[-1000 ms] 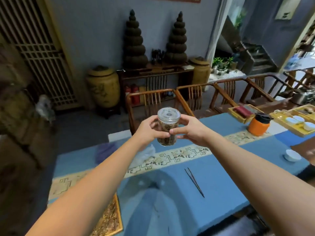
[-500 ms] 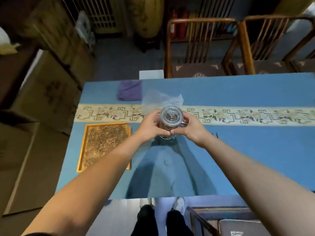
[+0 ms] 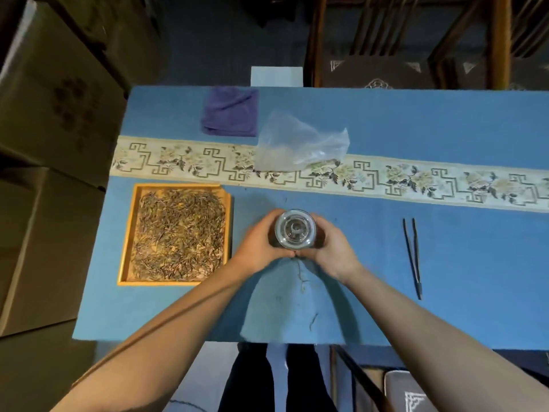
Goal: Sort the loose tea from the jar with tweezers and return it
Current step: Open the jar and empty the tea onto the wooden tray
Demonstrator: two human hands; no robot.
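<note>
Blue-clothed surface (image 3: 386, 120). Jar (image 3: 295, 229), lid on, gripped by my left hand (image 3: 261, 245) and right hand (image 3: 332, 248), fingers curled round it. Tea tray (image 3: 177, 233) left of jar; tweezers (image 3: 412, 257) right, untouched. Sorting apparently not begun.

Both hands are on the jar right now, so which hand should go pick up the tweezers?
Right. The tweezers lie on the blue cloth just beyond the right hand; the left hand sits on the tray side and can probably hold the jar alone.
</note>
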